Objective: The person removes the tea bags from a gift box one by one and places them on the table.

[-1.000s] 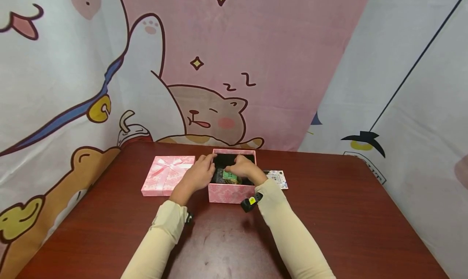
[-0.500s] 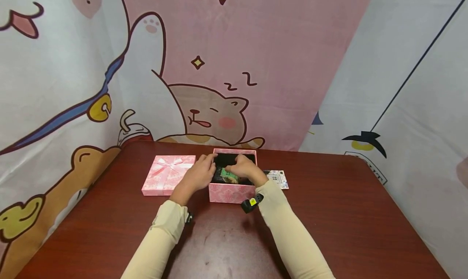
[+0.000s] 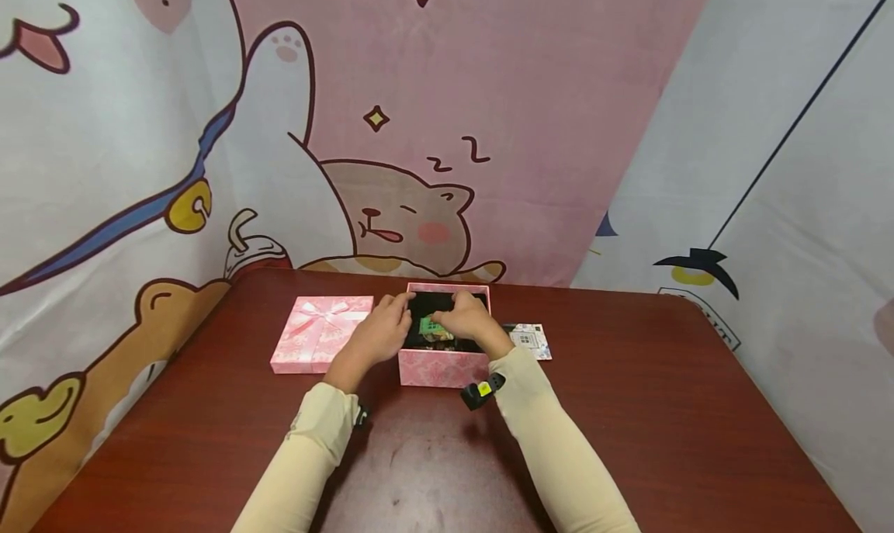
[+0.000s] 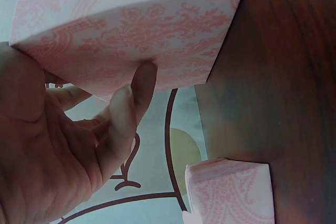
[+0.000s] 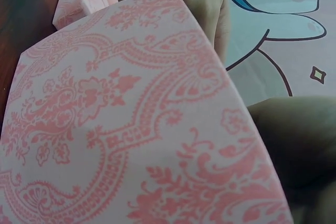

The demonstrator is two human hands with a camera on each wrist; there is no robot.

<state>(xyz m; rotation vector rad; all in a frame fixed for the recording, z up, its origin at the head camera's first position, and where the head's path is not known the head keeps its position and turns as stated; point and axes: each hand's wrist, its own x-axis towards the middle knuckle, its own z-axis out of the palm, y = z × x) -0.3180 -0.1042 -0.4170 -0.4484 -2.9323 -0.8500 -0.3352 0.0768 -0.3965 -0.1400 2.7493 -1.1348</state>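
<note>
An open pink patterned box with a black lining stands on the dark red table. My left hand lies along the box's left wall and grips it. In the left wrist view its fingers press on the outside of the box. My right hand reaches into the box from above and holds a small green-labelled packet over other dark contents. The right wrist view is filled by the box wall; the right hand's fingers are hidden there.
The box's pink lid with a bow lies flat just left of the box and shows as a lid corner in the left wrist view. A small printed card lies to the right. Cartoon curtains hang behind the table.
My right hand has moved the green-labelled packet a little toward the back left inside the box. The left hand and the box have stayed in place.
</note>
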